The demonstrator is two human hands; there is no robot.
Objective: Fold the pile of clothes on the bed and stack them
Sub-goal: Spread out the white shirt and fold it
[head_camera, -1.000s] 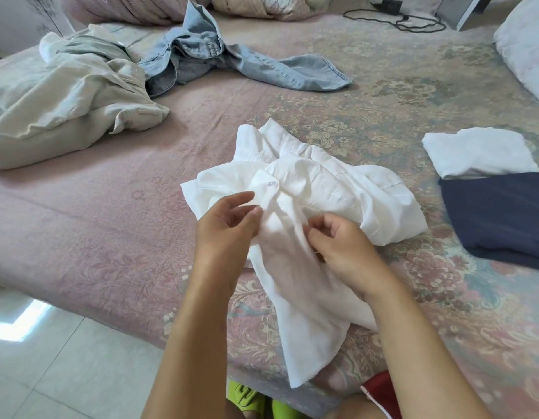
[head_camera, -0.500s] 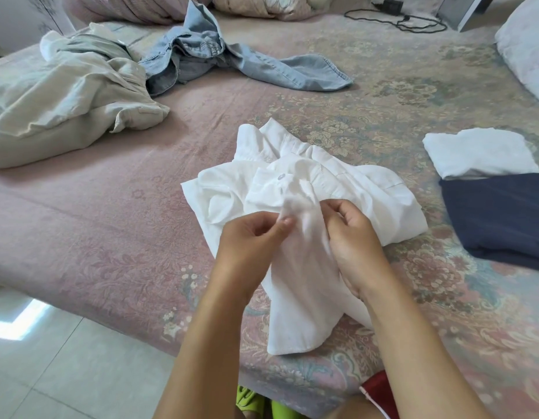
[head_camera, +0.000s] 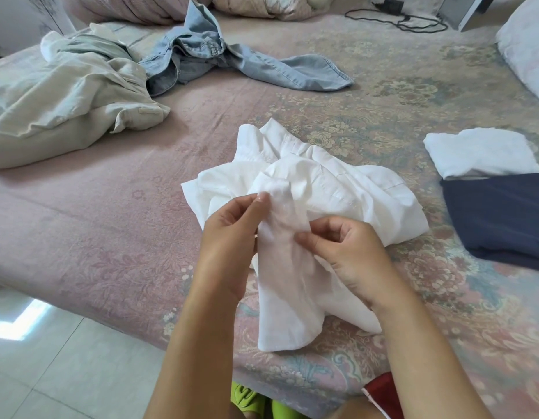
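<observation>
A crumpled white shirt lies on the bed in front of me. One thin part of it, a sleeve by its shape, runs down toward the bed's near edge. My left hand pinches the top of that part between thumb and fingers. My right hand pinches its right edge a little lower. At the right lie a folded white garment and a folded navy garment, side by side and touching.
A beige garment lies heaped at the far left, with a light blue denim shirt beside it. Pillows line the back and right. A black cable with charger lies at the far end. Tiled floor shows below the bed edge.
Both hands have worked along the thin white part. The left hand rose to its top and the right moved to its right edge; the hanging end drew up onto the bed.
</observation>
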